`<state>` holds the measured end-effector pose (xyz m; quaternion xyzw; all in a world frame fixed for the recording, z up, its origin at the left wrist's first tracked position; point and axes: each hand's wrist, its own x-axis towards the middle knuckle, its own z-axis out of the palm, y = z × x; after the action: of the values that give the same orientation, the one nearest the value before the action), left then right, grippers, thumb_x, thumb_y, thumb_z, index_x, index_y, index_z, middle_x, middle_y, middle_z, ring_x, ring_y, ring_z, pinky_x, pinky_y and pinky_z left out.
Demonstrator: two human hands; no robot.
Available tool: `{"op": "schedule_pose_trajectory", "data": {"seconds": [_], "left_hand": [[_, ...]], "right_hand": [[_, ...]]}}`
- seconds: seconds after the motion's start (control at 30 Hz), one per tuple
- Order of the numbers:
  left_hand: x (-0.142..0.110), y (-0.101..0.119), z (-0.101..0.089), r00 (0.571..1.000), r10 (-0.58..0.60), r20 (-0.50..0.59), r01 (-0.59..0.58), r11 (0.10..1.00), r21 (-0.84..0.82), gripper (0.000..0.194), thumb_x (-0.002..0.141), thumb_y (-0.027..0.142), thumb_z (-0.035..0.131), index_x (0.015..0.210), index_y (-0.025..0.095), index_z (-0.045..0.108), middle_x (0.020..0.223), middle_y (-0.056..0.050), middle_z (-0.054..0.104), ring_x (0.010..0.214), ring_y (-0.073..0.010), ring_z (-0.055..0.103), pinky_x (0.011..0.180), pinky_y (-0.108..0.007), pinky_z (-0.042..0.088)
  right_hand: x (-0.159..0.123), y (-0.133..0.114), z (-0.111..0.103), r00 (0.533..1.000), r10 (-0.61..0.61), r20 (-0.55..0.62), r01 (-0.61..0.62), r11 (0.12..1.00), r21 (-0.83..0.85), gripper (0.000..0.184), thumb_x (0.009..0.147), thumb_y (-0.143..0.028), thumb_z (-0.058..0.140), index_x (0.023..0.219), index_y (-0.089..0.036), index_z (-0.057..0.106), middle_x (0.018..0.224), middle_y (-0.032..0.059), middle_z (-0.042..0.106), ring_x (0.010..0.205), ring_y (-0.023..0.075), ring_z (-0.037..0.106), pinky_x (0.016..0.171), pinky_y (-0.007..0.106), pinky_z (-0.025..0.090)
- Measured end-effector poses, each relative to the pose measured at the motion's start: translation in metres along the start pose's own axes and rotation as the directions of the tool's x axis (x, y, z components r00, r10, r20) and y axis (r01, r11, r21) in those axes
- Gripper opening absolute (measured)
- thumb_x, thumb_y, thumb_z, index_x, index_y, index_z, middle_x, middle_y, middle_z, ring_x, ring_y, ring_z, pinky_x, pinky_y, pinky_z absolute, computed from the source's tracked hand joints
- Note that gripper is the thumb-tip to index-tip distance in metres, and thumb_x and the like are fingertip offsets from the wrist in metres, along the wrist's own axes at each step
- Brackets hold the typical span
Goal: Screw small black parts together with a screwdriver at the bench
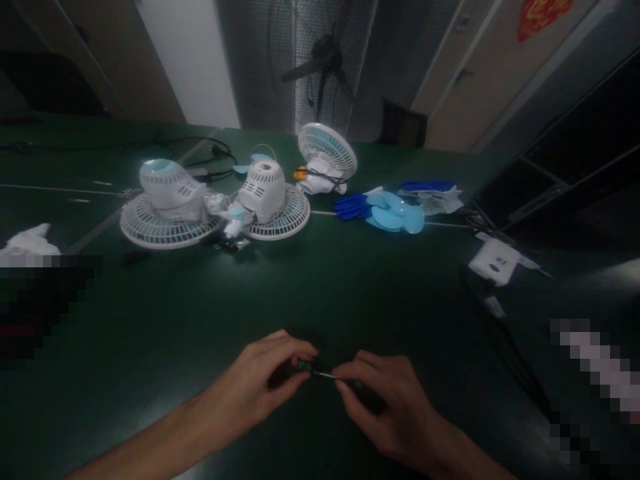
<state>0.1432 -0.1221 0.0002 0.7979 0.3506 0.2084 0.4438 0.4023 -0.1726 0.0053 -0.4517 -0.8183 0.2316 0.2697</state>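
Observation:
Low in the head view, both my hands meet over the dark green table [320,293]. My left hand [260,387] pinches a small dark part [303,366] between thumb and fingers. My right hand [385,400] is closed round a dark-handled screwdriver [367,395], whose thin metal shaft [325,375] points left into the small part. The two hands almost touch at the fingertips. What the small part is, I cannot make out.
At the back stand three small white and blue fans: one [165,207] at the left, one [267,203] in the middle, one [325,157] behind. Loose blue fan blades [390,213] lie to the right. A white box with a cable [495,260] sits at the right edge.

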Motion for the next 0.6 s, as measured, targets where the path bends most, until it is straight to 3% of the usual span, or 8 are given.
{"op": "schedule_pose_trajectory", "data": {"seconds": [0.2,0.4,0.5,0.6], "left_hand": [[0.0,0.002,0.003,0.996,0.065,0.058,-0.063,0.998,-0.03,0.024,0.099,0.019,0.063,0.123,0.024,0.065,0.108,-0.005,0.069,0.1,-0.0183,0.065,0.085,-0.03,0.054],[0.0,0.003,0.002,0.994,0.086,0.068,-0.086,0.996,0.001,0.023,0.102,0.021,0.06,0.124,0.024,0.065,0.111,-0.005,0.07,0.103,-0.0177,0.065,0.088,-0.029,0.055],[0.003,-0.009,-0.014,0.989,0.137,0.049,-0.141,0.985,0.097,0.023,0.105,0.023,0.054,0.123,0.024,0.067,0.115,-0.006,0.071,0.108,-0.0184,0.065,0.094,-0.032,0.054],[0.007,-0.031,-0.049,0.992,0.079,-0.102,-0.054,0.971,0.233,0.025,0.106,0.028,0.052,0.123,0.023,0.07,0.119,-0.007,0.072,0.11,-0.0205,0.066,0.098,-0.035,0.054]], "right_hand": [[0.004,-0.001,0.003,0.998,-0.019,0.056,0.021,0.999,-0.036,0.017,0.097,-0.017,0.061,0.109,-0.025,0.071,0.081,0.001,0.073,0.065,0.0164,0.068,0.057,0.029,0.042],[0.0,0.004,0.0,0.982,0.041,-0.186,-0.01,0.987,0.161,0.016,0.1,-0.019,0.062,0.114,-0.024,0.067,0.087,0.0024,0.075,0.071,0.0168,0.07,0.062,0.028,0.051],[-0.002,0.005,-0.004,0.973,0.081,-0.215,-0.042,0.983,0.179,0.014,0.098,-0.018,0.064,0.111,-0.024,0.068,0.086,0.0021,0.074,0.068,0.0169,0.069,0.058,0.027,0.05],[-0.002,0.006,-0.007,0.973,0.092,-0.212,-0.053,0.982,0.181,0.016,0.097,-0.016,0.066,0.11,-0.025,0.069,0.086,0.0016,0.073,0.067,0.0162,0.068,0.055,0.026,0.048]]}}
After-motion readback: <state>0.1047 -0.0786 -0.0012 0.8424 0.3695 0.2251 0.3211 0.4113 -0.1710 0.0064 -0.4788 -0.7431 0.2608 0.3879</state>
